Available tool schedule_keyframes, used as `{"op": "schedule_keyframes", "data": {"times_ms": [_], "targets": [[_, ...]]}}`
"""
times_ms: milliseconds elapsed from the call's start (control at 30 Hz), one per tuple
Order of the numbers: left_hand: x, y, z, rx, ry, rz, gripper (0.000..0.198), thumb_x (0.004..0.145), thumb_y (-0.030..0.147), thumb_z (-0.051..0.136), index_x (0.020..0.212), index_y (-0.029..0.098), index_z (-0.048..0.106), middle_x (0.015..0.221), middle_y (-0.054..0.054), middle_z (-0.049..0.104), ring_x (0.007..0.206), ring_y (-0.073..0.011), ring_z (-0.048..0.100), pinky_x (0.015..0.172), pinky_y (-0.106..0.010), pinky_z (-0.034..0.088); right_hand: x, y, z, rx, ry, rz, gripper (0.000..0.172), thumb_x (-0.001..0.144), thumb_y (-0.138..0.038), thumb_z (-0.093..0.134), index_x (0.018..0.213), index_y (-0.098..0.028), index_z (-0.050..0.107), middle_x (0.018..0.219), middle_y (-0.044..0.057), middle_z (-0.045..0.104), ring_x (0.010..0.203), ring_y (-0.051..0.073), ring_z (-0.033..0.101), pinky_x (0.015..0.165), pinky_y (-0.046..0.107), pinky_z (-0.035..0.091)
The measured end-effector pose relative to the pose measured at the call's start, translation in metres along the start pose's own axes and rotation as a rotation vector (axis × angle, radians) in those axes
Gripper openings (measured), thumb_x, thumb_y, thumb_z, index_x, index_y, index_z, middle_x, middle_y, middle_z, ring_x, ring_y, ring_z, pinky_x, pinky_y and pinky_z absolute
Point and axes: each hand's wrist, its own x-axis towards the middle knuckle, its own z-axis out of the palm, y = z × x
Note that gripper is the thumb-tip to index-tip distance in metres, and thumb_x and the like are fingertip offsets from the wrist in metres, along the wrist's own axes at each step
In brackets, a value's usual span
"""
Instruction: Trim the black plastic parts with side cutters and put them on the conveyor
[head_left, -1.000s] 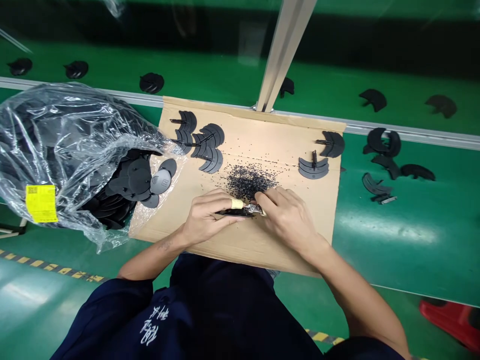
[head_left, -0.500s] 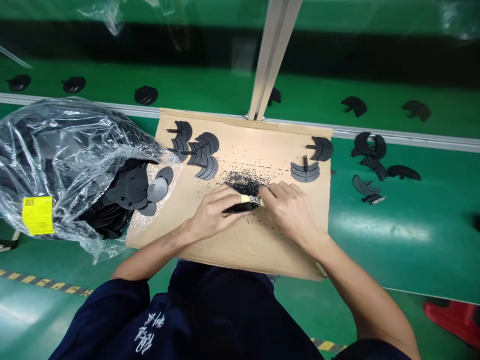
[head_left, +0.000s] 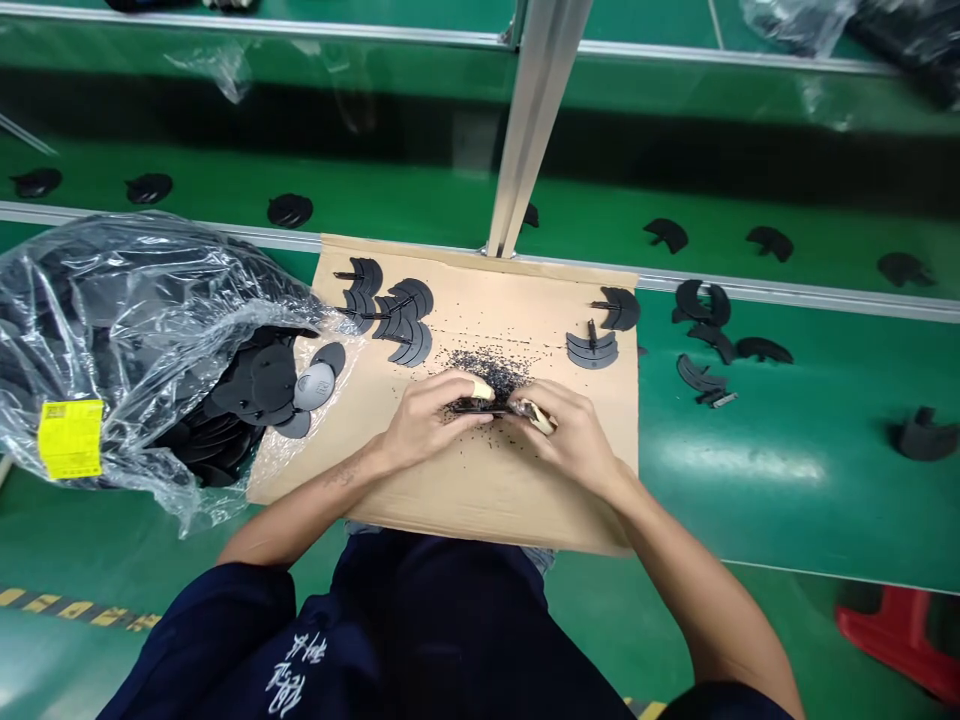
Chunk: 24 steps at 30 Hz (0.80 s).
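Observation:
My left hand (head_left: 435,415) is closed on the left end of a dark plastic piece (head_left: 476,406), its fingers above and thumb below. A pale yellow cover (head_left: 482,390) shows at its fingertip. Close beside it, my right hand (head_left: 566,430) is wrapped round small nippers (head_left: 534,414); their metal head lies at the right end of the piece, partly hidden by the fingers. Behind both hands, many tiny black bits (head_left: 491,370) are scattered over the cardboard sheet (head_left: 480,490).
Left stands a clear plastic bag (head_left: 150,270) of black discs (head_left: 266,380), spilling onto the cardboard. Ribbed curved black pieces (head_left: 405,310) lie at its back left, two more (head_left: 592,348) at back right. Others (head_left: 701,300) rest on the green table (head_left: 787,510). A metal post (head_left: 536,120) rises behind.
My right hand has turned, so the nippers now sit tilted within its fingers rather than lying straight between both hands. The camera view has shifted slightly.

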Motion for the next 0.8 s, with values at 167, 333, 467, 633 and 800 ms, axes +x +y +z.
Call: {"op": "schedule_keyframes", "data": {"times_ms": [167,333,467,633,800], "targets": [[-0.004,0.005,-0.006,0.36,-0.128,0.095,0.021,0.093,0.006,0.059,0.109,0.016,0.069,0.099,-0.009,0.074,0.091,-0.019,0.068,0.082,-0.033,0.058,-0.001,-0.024,0.001,-0.504,-0.008,-0.214,0.027,0.098,-0.005,0.044,0.09,-0.018,0.067,0.076,0.005,0.066,0.07,0.018,0.049,0.064,0.034,0.034],[-0.013,0.005,-0.011,0.334,-0.154,0.081,0.038,0.089,-0.001,0.051,0.118,0.017,0.069,0.108,-0.009,0.075,0.096,-0.0184,0.07,0.085,-0.032,0.06,-0.003,-0.028,-0.012,-0.173,-0.035,-0.23,0.019,0.098,-0.012,0.048,0.102,-0.018,0.066,0.082,0.006,0.067,0.073,0.019,0.054,0.066,0.034,0.039],[-0.019,0.005,-0.012,0.051,-0.059,-0.007,0.032,0.091,0.005,0.057,0.116,0.018,0.072,0.105,-0.009,0.078,0.096,-0.0166,0.074,0.085,-0.029,0.062,-0.003,-0.009,-0.02,-0.059,0.013,-0.073,0.019,0.093,-0.015,0.053,0.107,-0.02,0.066,0.086,0.006,0.067,0.077,0.02,0.056,0.069,0.034,0.041],[-0.018,0.012,-0.011,-0.076,0.009,-0.089,0.021,0.092,0.012,0.067,0.11,0.018,0.077,0.096,-0.008,0.081,0.087,-0.0154,0.077,0.079,-0.025,0.063,0.0,0.0,-0.007,-0.269,-0.107,-0.078,0.025,0.089,-0.011,0.049,0.103,-0.017,0.068,0.087,0.009,0.066,0.079,0.023,0.049,0.07,0.035,0.037],[-0.017,0.014,-0.009,-0.111,0.025,-0.127,0.017,0.092,0.016,0.071,0.106,0.018,0.079,0.098,-0.009,0.082,0.085,-0.0159,0.078,0.076,-0.024,0.064,0.005,-0.007,0.002,-0.357,-0.133,-0.099,0.027,0.083,-0.005,0.048,0.1,-0.017,0.066,0.088,0.009,0.064,0.079,0.024,0.045,0.068,0.036,0.032]]}}
